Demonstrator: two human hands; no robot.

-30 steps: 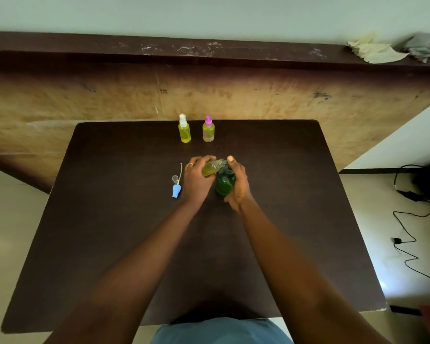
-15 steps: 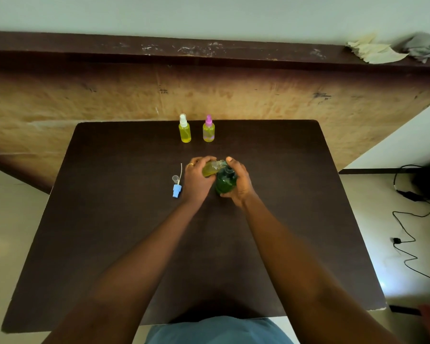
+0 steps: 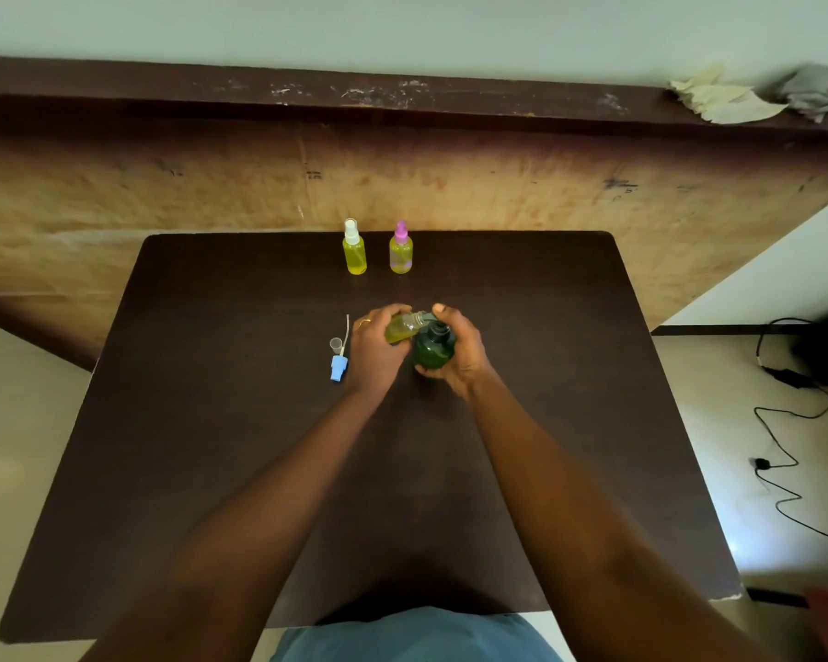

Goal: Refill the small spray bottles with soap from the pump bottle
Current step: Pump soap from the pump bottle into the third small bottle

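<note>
In the head view, a dark brown table [image 3: 211,422] fills the middle and lower part of the frame, and both bare forearms reach up from the bottom edge to meet just above the centre. The left hand [image 3: 371,355] is curled round a small uncapped spray bottle [image 3: 400,328] with yellow-green liquid in it. The bottle is tilted, with its open neck pointing toward the right of the frame at the top of the green pump bottle [image 3: 432,353]. A ring [image 3: 364,321] shows on one finger of this hand. The right hand [image 3: 464,351] wraps round the pump bottle from the right side, thumb raised above its dark pump head; whether the thumb presses on the head cannot be told. The two bottles touch or nearly touch at the neck. Just left of the left hand, a blue spray head [image 3: 338,368] with a thin white tube lies on the table, with a small clear cap [image 3: 335,345] beside it. At the far edge of the table, upper centre, stand two more small bottles, upright and slightly apart: a white-topped bottle [image 3: 354,253] of yellow liquid and a pink-topped bottle [image 3: 401,254]. A pale cloth [image 3: 732,102] and a grey cloth [image 3: 813,90] sit on the ledge at upper right. A black cable [image 3: 794,413] trails over the floor at the right edge.
</note>
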